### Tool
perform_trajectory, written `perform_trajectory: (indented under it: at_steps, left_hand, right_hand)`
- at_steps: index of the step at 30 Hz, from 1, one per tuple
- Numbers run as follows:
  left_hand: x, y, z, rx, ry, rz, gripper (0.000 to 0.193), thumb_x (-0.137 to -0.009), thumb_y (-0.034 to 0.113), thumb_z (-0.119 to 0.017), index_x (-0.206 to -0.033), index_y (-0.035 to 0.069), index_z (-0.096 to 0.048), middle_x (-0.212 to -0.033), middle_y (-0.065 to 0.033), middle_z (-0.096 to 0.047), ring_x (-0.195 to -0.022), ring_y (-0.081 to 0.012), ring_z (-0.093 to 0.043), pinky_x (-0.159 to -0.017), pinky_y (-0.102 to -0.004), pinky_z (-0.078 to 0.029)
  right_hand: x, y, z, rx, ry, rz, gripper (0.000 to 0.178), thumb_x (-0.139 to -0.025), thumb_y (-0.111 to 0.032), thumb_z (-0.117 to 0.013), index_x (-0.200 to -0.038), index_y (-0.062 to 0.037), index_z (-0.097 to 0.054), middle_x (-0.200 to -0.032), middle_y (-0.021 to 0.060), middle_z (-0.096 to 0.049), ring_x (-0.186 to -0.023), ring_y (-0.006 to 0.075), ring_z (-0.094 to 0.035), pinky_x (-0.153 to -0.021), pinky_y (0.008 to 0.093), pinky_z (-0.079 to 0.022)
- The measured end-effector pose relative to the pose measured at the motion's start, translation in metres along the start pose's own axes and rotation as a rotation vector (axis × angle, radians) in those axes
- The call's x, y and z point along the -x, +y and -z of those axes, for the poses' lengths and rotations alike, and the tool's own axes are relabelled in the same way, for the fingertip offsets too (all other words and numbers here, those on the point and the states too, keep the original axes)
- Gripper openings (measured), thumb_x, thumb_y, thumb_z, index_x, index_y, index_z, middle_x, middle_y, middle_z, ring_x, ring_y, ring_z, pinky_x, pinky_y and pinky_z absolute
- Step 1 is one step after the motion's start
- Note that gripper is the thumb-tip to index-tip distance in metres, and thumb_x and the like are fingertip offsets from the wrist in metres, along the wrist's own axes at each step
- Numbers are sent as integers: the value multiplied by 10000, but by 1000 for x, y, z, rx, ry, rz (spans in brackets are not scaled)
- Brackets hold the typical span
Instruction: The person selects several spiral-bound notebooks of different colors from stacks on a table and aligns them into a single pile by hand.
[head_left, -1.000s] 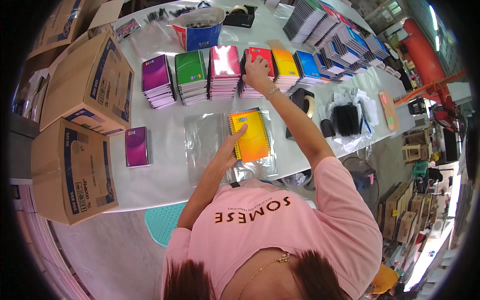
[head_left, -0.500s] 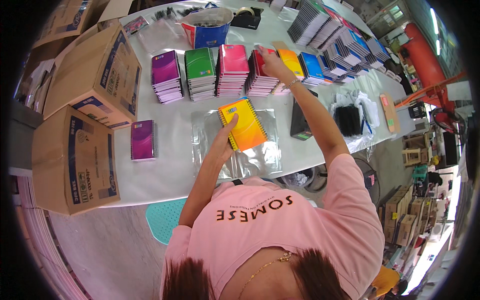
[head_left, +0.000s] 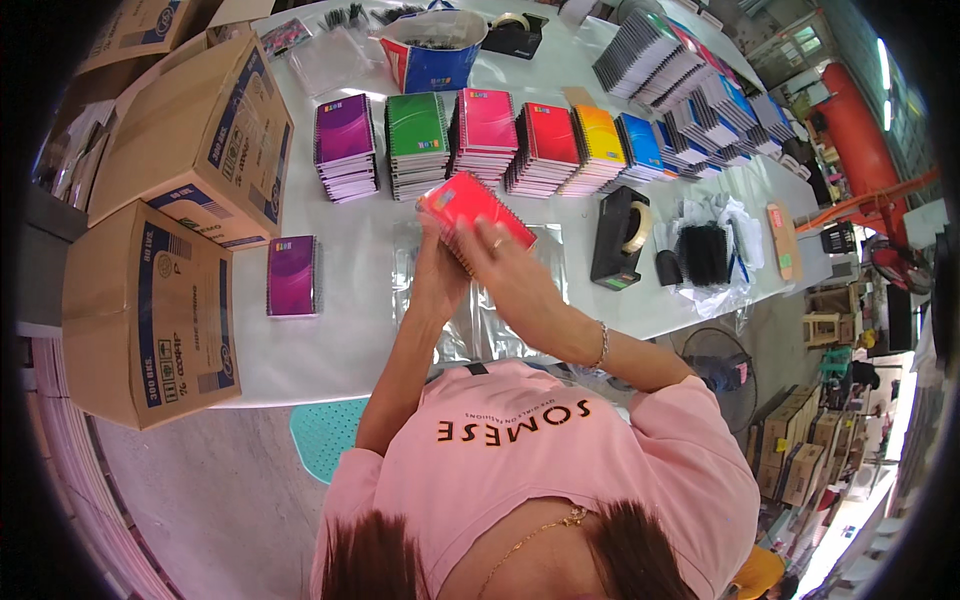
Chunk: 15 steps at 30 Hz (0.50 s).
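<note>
A red spiral notebook (head_left: 470, 200) is held tilted in front of me, above a clear plastic sheet or bag (head_left: 545, 300) on the table. My left hand (head_left: 438, 275) grips it from the lower left side. Across the front cover lie the fingers of my right hand (head_left: 510, 275), which also has hold of it. The yellow notebook seen earlier does not show; the red one and my hands cover that place. Just beyond stand neat notebook stacks: purple (head_left: 343, 135), green (head_left: 417, 125), pink (head_left: 484, 120), red (head_left: 549, 135), yellow (head_left: 598, 135) and blue (head_left: 640, 140).
A single purple notebook (head_left: 291, 275) lies left, beside cardboard boxes (head_left: 150, 315). Right of the plastic are a black tape dispenser (head_left: 615, 240) and black coils (head_left: 702, 252). Further back stand a blue-and-white container (head_left: 430, 65), another tape dispenser (head_left: 515, 40) and more notebook piles (head_left: 650, 60).
My right hand has come back from the red stack to my left hand, bringing a red notebook. It now lies where the yellow one showed. The view has shifted slightly.
</note>
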<state>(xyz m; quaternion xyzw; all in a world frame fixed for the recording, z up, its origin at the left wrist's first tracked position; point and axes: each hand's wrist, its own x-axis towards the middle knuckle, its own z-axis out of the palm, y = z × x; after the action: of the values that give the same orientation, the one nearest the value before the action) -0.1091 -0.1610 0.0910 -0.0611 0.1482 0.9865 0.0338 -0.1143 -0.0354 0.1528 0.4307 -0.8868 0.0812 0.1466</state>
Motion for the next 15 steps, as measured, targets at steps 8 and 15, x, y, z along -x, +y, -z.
perform_trajectory:
  at_steps: [8, 15]
  left_hand:
    - [-3, -3, 22, -94, 184, 60, 387, -811, 175, -651, -1142, 53, -490, -1089, -76, -556, -1016, -196, -550, -875, -360, -461]
    - [2, -3, 23, -62, 198, 54, 374, -810, 160, -648, -1136, 55, -499, -1080, -69, -561, -1001, -189, -551, -865, -348, -451]
  right_hand:
    - [-114, 124, -67, -152, 162, -425, 584, -833, -387, -596, -1218, 16, -423, -1044, 319, -501, -965, 461, -508, -797, 483, -438]
    - [-160, 119, -106, 52, -159, -503, 733, -718, -450, -682, -1173, 61, -421, -1106, 323, -477, -993, 457, -497, -807, 524, -447]
